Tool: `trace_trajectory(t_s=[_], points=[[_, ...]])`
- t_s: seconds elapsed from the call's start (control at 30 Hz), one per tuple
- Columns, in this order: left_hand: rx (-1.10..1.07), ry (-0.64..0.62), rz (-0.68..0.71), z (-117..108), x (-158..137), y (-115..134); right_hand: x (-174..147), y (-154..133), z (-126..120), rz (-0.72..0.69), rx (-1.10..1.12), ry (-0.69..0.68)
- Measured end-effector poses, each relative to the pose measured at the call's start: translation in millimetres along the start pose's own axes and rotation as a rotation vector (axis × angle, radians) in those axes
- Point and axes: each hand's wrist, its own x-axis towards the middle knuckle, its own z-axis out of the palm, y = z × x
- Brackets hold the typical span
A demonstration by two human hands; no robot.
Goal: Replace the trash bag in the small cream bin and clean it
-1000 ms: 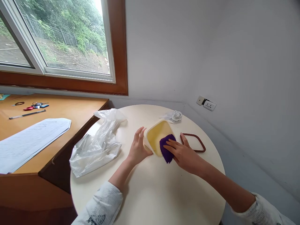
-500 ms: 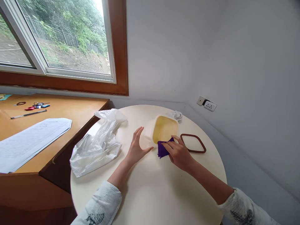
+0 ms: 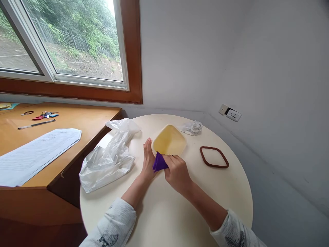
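Observation:
A pale yellow, rounded-square container rests on the round table, one corner toward me. My left hand is against its left side, fingers extended and close together along the wall; the thumb is mostly hidden. My right hand is closed around a folded purple cloth at the container's near edge. The cloth's free end points left, close to my left palm. The right hand and cloth hide the near corner. To the right lies a brown rounded-square ring, apart from both hands.
On the table's left side lies a crumpled white plastic bag. Behind the container sits a small clear plastic bundle. A wooden desk at left holds papers, a pen and keys. Walls stand behind and right.
The container has turned and shifted left. My left hand has come against its side. My right hand has moved left with the purple cloth, away from the brown ring.

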Motion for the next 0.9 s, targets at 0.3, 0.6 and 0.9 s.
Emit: trace_trajectory(t_s=[0.3,0.6,0.9], points=[[0.082,0.02,0.026,0.0,3.8,4.6,-4.9,5.2,-27.3,0.037,0.176,-0.182],[0.061,-0.055,0.095,-2.3,6.5,4.7,26.5,27.5,-41.0,0.089,0.215,-0.674],[0.164,-0.144,0.192,-0.2,5.5,7.6,54.2,39.8,6.9,-0.144,-0.096,-0.652]])
